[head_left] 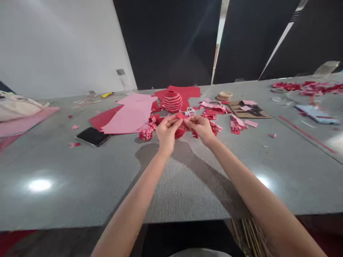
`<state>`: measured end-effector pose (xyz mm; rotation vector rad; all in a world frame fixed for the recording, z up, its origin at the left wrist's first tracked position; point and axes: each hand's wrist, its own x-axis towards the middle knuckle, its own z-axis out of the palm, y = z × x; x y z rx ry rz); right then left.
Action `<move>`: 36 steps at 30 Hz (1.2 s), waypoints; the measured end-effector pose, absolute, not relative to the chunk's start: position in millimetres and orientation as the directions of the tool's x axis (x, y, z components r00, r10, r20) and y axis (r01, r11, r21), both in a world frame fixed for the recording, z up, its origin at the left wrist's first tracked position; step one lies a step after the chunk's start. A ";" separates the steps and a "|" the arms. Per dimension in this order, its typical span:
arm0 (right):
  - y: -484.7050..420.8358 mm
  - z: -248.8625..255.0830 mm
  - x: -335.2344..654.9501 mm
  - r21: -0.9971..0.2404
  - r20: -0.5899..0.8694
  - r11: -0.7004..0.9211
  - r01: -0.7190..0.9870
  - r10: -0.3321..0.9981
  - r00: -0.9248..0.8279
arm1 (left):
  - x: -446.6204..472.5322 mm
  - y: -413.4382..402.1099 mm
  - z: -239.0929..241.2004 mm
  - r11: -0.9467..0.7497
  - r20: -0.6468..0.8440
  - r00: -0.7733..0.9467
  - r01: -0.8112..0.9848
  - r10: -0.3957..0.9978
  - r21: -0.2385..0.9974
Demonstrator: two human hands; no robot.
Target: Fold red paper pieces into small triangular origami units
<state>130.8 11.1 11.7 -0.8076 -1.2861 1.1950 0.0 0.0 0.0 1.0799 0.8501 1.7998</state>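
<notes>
My left hand (166,131) and my right hand (201,127) meet above the grey table (187,178), fingertips pinched together on a small red paper piece (182,115). Around and under the hands lie heaps of folded red and pink paper units (149,130). Just behind them stands a round red-and-white ball built of folded paper (172,101). Pink paper sheets (131,114) and red sheets (184,92) are spread to the left and behind.
A black phone (93,136) lies left of the hands. A brown card with paper scraps (250,110) and a tape roll (224,95) sit to the right. More red scraps (308,86) and a blue sheet (316,114) lie far right; a bag (16,107) far left.
</notes>
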 end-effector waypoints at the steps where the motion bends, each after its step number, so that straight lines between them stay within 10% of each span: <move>1: 10.9 11.2 131.0 -0.949 0.276 0.249 -0.192 0.953 -0.128 | -0.7 0.8 0.5 -0.403 0.326 -0.272 -0.312 0.905 0.860; 27: 12.0 14.3 140.9 -0.853 0.521 0.519 -0.050 0.849 -0.084 | -2.7 -5.6 7.3 -0.268 0.232 -0.144 -0.341 0.962 0.901; 36: 4.8 20.0 136.5 -0.885 0.463 0.451 -0.118 0.880 -0.104 | -6.3 -0.5 -1.7 -0.474 0.452 -0.191 -0.085 0.871 0.877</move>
